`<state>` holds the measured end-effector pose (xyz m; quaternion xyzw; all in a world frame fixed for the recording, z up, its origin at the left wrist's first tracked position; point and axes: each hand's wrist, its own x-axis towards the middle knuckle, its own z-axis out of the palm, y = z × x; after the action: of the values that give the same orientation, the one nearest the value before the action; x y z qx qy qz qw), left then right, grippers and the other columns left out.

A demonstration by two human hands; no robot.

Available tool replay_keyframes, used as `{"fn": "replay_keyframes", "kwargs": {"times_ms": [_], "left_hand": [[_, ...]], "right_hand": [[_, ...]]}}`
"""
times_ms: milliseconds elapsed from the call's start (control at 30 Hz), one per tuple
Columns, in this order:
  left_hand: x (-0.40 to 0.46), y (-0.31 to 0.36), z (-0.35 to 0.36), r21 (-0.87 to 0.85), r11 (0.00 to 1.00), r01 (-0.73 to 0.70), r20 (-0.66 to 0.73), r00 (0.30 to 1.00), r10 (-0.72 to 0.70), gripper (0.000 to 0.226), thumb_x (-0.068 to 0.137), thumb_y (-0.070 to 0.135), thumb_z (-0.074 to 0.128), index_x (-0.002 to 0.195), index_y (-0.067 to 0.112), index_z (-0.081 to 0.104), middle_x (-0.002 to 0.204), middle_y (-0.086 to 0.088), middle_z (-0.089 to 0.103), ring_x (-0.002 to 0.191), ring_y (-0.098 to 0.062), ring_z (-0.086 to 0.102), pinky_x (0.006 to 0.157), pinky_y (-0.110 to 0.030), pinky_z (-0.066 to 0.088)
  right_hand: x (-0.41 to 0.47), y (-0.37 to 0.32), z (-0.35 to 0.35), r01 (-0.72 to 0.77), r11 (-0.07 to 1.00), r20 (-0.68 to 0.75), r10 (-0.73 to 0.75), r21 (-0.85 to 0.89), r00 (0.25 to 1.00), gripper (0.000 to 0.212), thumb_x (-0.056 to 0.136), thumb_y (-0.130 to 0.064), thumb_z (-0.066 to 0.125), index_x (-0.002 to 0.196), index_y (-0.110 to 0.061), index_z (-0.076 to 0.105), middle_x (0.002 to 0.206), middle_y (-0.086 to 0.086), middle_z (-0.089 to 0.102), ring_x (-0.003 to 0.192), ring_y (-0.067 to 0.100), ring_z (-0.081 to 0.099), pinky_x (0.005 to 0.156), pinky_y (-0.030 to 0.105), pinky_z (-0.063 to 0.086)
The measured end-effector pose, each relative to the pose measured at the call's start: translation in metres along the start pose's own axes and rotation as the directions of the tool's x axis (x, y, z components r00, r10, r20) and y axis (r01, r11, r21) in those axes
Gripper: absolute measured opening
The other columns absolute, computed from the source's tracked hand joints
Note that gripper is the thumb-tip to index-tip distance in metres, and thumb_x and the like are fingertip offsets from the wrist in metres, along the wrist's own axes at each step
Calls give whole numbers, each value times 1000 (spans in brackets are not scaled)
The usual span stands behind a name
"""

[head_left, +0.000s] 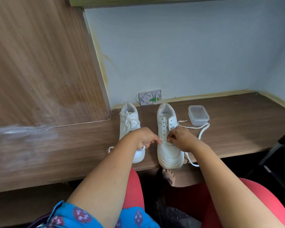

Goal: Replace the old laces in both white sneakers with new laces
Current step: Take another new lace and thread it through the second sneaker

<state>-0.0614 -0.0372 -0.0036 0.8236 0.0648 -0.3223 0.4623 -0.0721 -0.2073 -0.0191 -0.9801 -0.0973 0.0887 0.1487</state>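
At frame centre on the tabletop (pixel 237 129), both hands pinch the limp lace (pixel 202 129) at the right sneaker (pixel 169 153): left hand (pixel 145 137), right hand (pixel 181 139). Light and floppy, probably best held by its stiff tip.

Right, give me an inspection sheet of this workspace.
Surface: brown wooden desk.
Job's things: left sneaker still laced; right sneaker with upper eyelets bare; loose white lace trailing off its right side.
Clutter: clear plastic container, looks empty.
Grippers: left hand and right hand each pinch lace at the right sneaker's lower eyelets.
Cables: thin wires at the open wall box.
Surroundings: pale wall, wood side panel.
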Motion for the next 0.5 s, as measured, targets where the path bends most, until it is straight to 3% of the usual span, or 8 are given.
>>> {"fn": "replay_keyframes", "kwargs": {"times_ms": [67, 100, 167, 233, 367, 500], "left_hand": [[2, 1, 2, -31, 999, -14, -58, 998, 12, 9, 86, 14, 70, 80, 8, 67, 101, -14, 60, 65, -14, 53, 79, -27, 41], [2, 1, 2, -50, 998, -29, -91, 996, 24, 8, 83, 11, 71, 84, 4, 68, 103, -15, 60, 62, -15, 49, 76, -26, 43], [4, 3, 5, -70, 996, -58, -163, 986, 46, 20, 78, 8, 74, 95, -2, 69, 84, -10, 56, 54, -15, 38, 67, -24, 42], [4, 5, 9, -64, 994, -83, -222, 973, 67, 17, 75, 7, 75, 89, 1, 67, 71, -6, 49, 54, -15, 37, 59, -23, 40], [3, 8, 15, -42, 990, -137, -305, 945, 118, 13, 75, 5, 75, 76, 6, 62, 67, -3, 50, 57, -12, 41, 49, -20, 36], [4, 7, 17, 23, 983, -180, -321, 930, 178, 10, 75, 6, 74, 76, 6, 65, 73, -2, 57, 72, -13, 53, 59, -21, 43]], "right_hand": [[-1, 2, 0, -17, 999, 15, 16, 49, 1000, 27, 97, -34, 52, 112, -15, 65, 117, 8, 50, 116, 24, 44, 98, 30, 32], [0, 3, 1, -20, 998, 28, 18, 65, 999, 26, 97, -34, 52, 112, -17, 65, 117, 8, 50, 116, 24, 43, 99, 30, 31], [0, 6, 2, -19, 997, 51, 15, 72, 999, 25, 97, -35, 51, 111, -18, 64, 117, 7, 48, 117, 24, 40, 101, 30, 29], [1, 7, 3, -24, 996, 60, 19, 87, 998, 21, 97, -35, 51, 107, -22, 63, 116, 5, 47, 119, 24, 38, 102, 32, 28], [3, 8, 5, -18, 991, 47, 12, 130, 999, 8, 96, -35, 52, 92, -31, 57, 110, 2, 48, 117, 24, 39, 100, 34, 32], [3, 8, 6, -31, 979, 5, 31, 199, 1000, 12, 90, -34, 63, 78, -38, 61, 91, -7, 58, 110, 26, 49, 94, 41, 46]]}}
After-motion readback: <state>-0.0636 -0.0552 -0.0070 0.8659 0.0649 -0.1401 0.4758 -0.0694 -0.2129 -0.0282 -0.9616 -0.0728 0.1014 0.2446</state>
